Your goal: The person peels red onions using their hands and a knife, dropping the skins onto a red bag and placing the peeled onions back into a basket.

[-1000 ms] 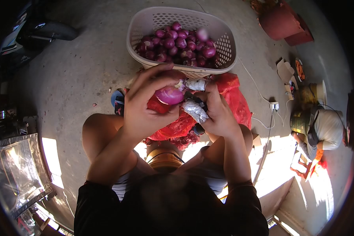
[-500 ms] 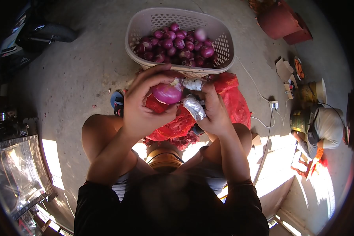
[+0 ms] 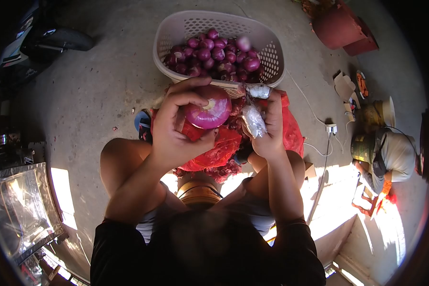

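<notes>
A large purple onion (image 3: pixel 209 108) is held in my left hand (image 3: pixel 169 126), its fingers and thumb wrapped round the left side. To the right of the onion is my right hand (image 3: pixel 269 131), apart from it. Silvery wrapping (image 3: pixel 253 120) covers its thumb and another fingertip. A bit of loose skin shows between those wrapped tips, but whether they grip it is hard to make out. Beneath both hands lies a red mesh bag (image 3: pixel 213 151) with onion skins. Just beyond them stands a plastic basket (image 3: pixel 277 57) holding several purple onions (image 3: pixel 218 53).
A yellow bucket (image 3: pixel 199 193) stands between my knees. At the right, a white cable runs to a socket (image 3: pixel 331 128), and another person (image 3: pixel 396 155) bends over red mesh. Red tubs (image 3: pixel 338 28) are at the upper right, a motorbike wheel (image 3: pixel 66 39) at the upper left.
My right hand has moved right, away from the onion, with its wrapped tips now apart from it. The onion has turned in my left hand, so its pale end faces up.
</notes>
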Demonstrator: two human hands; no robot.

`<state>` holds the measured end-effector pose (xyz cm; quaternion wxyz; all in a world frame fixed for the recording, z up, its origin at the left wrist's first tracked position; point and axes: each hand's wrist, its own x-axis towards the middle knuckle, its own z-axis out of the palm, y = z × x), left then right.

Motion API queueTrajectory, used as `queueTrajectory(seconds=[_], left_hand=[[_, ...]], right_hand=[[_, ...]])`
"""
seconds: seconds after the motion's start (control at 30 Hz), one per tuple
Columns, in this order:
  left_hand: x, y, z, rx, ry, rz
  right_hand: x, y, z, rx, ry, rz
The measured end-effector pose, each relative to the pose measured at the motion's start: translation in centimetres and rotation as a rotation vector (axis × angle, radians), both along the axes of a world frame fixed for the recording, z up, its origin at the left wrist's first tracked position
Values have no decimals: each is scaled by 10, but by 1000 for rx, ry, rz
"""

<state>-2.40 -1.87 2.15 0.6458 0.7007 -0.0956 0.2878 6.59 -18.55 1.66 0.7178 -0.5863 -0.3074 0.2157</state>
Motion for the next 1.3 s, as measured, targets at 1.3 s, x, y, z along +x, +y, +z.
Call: queueTrajectory(seconds=[1.3], left_hand=[[4, -1, -8, -224, -41, -2]], right_hand=[[-8, 3, -8, -154, -440, 43]])
